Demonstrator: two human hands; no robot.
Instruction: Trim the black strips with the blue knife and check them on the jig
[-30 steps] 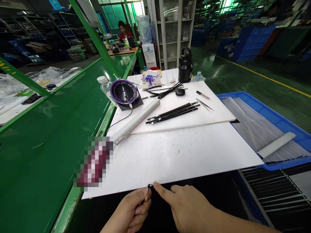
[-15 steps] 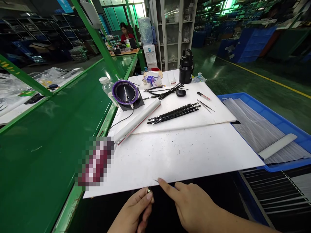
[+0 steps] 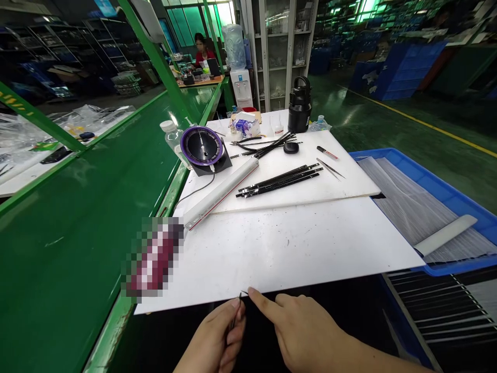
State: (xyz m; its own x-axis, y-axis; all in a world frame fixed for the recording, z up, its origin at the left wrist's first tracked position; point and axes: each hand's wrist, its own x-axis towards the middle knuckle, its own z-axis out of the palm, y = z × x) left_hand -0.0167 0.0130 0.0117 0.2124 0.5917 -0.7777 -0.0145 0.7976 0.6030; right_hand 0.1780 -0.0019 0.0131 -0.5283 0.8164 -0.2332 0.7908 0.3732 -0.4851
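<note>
At the front edge of the white board point(image 3: 310, 243), my left hand point(image 3: 219, 331) pinches a thin dark strip point(image 3: 240, 297) between thumb and forefinger. Only the strip's end shows; the rest is hidden in the hand. My right hand point(image 3: 303, 321) is closed, its forefinger stretched along a thin pointed tool point(image 3: 244, 293). Just the dark tip of this tool sticks out, close beside the strip's end; whether they touch I cannot tell. Farther back, several black strips point(image 3: 279, 180) lie in a bundle on a white foam sheet point(image 3: 341, 181).
A long white bar point(image 3: 221, 194) lies left of the bundle. Tweezers point(image 3: 330, 168), a black case point(image 3: 291, 148), pliers point(image 3: 248, 144) and a black flask point(image 3: 299, 111) stand or lie behind. A purple-rimmed round device point(image 3: 202, 146) is at left, a blue tray point(image 3: 427, 176) at right.
My right hand has shifted slightly left, bringing the tool's tip to the strip. The strip's end in my left hand has turned, and its pale face no longer shows.
</note>
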